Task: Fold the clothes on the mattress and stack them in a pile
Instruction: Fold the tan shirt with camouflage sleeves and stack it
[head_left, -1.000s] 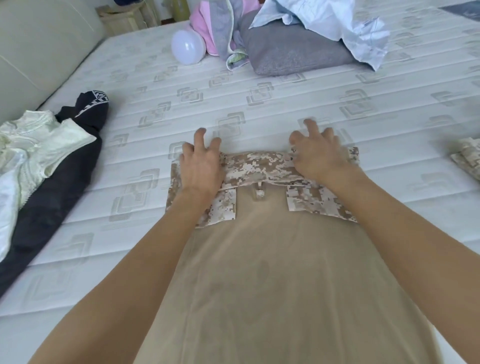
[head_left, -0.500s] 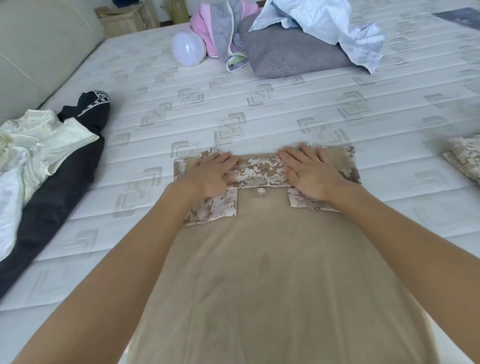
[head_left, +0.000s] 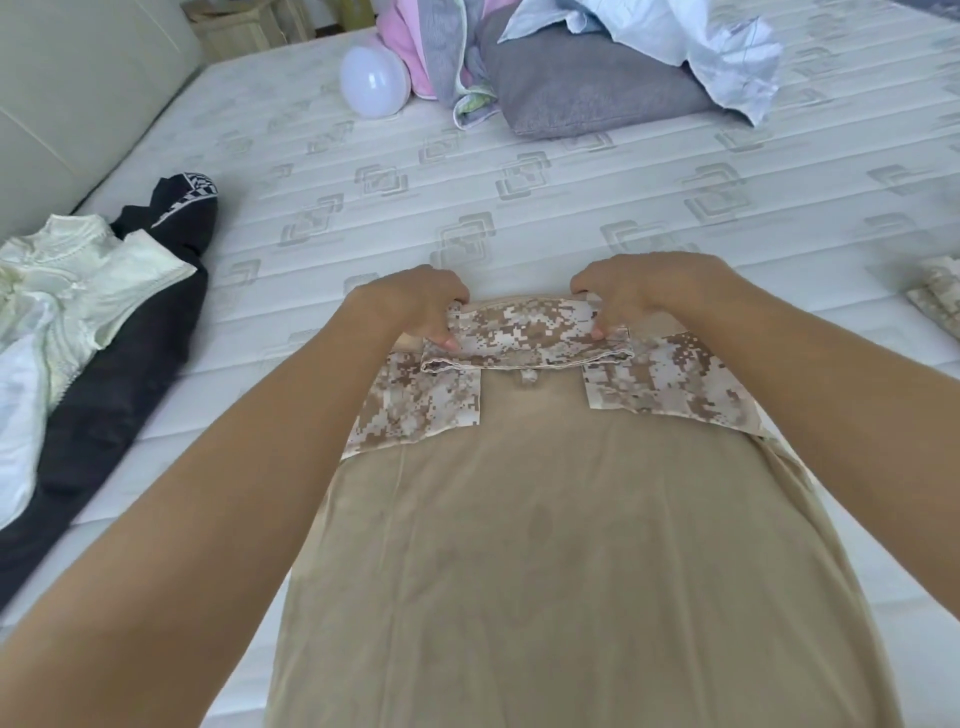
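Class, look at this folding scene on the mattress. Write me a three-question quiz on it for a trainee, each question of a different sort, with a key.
1. True or false: both hands grip the far end of the tan shirt.
2. Which lies beside the white garment at the left? A) black garment B) red towel C) blue jeans
3. Fill in: the round white object near the clothes heap is a ____.

Key: 1 true: left hand and right hand pinch the camouflage collar. 2 A. 3 balloon.

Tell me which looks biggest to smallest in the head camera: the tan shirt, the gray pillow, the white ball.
1. Tan shirt, by far, though it lies nearest the camera.
2. Gray pillow.
3. White ball, smallest; it sits beside the pillow at a similar distance.
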